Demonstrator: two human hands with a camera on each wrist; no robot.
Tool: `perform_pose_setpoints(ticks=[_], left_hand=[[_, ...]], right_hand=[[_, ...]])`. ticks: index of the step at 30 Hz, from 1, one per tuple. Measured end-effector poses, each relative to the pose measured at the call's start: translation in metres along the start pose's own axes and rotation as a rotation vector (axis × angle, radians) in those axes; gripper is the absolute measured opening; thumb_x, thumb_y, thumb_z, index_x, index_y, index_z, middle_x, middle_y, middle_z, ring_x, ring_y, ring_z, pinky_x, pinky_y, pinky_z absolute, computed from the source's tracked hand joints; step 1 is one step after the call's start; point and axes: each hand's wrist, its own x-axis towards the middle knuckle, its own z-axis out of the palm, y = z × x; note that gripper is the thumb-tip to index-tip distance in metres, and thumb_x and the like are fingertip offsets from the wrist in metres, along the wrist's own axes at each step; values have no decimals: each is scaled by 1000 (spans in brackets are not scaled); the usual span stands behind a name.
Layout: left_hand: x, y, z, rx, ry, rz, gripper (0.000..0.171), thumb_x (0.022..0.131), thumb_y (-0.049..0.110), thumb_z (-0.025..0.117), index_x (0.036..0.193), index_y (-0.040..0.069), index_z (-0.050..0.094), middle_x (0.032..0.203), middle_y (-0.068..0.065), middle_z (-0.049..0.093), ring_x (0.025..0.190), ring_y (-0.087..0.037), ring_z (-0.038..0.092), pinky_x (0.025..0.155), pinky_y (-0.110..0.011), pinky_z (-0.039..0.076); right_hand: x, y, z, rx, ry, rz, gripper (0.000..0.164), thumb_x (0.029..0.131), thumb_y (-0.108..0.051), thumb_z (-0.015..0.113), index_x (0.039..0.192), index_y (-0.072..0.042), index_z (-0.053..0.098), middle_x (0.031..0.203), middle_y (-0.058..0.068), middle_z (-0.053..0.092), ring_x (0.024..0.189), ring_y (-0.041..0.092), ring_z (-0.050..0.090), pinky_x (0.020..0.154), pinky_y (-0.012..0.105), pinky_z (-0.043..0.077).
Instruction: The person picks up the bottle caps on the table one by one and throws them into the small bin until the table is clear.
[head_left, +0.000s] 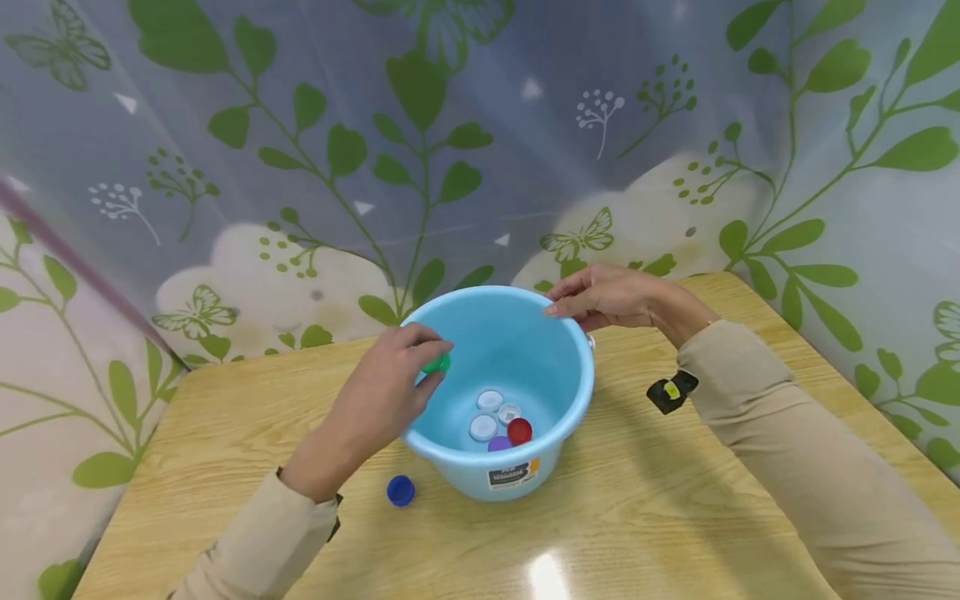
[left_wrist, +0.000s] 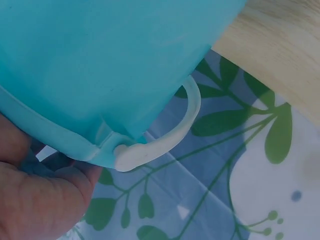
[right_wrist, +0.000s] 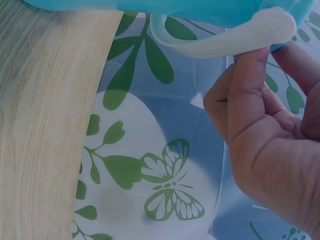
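A light blue bucket (head_left: 480,475) stands on the wooden table. At its left rim my left hand (head_left: 386,392) pinches a green bottle cap (head_left: 437,363) between thumb and fingers, over the opening. The left wrist view shows part of this hand (left_wrist: 45,195) beside the rim; the green cap is hidden there. My right hand (head_left: 611,298) grips the rim at the far right, near the joint of the white handle (right_wrist: 225,40). Inside, on the bucket's bottom, lie several whitish caps (head_left: 483,427), a red cap (head_left: 519,431) and a purple cap (head_left: 500,444), partly hidden by the front rim.
A dark blue cap (head_left: 401,491) lies on the table (head_left: 637,525), left of the bucket's front. A leaf-patterned curtain (head_left: 487,167) hangs behind the table and along both sides. A label (head_left: 513,473) is stuck on the bucket's front.
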Motion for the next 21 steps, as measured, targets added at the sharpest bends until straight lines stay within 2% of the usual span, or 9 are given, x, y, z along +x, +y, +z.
perform_pose_setpoints(ticks=[5, 10, 16, 21], left_hand=[[0, -1, 2, -3, 1, -1, 29, 78, -1, 76, 106, 0, 70, 105, -12, 63, 99, -32, 57, 88, -41, 52], [-2, -1, 3, 12, 53, 21, 27, 77, -2, 76, 104, 0, 70, 103, -12, 62, 97, -32, 57, 87, -40, 52], [-6, -2, 4, 47, 185, 15, 24, 80, 0, 73, 104, 1, 70, 104, -13, 62, 97, -32, 55, 78, -40, 55], [-14, -3, 5, -9, 328, -97, 28, 83, 3, 69, 111, 0, 67, 113, -15, 59, 104, -33, 51, 77, -41, 53]], right_hand=[[-1, 0, 0, 10, 2, -3, 44, 95, -10, 61, 131, 10, 48, 109, 17, 63, 91, 23, 66, 85, 38, 55], [-1, 0, 0, 22, -4, -5, 43, 95, -10, 60, 132, 10, 47, 109, 16, 63, 90, 23, 66, 85, 38, 56], [-1, 0, -1, 17, -11, -6, 44, 95, -11, 61, 132, 9, 47, 109, 16, 63, 90, 22, 66, 85, 38, 55], [-1, 1, -2, 13, -17, -3, 45, 95, -12, 61, 132, 9, 47, 109, 17, 63, 91, 23, 66, 87, 40, 55]])
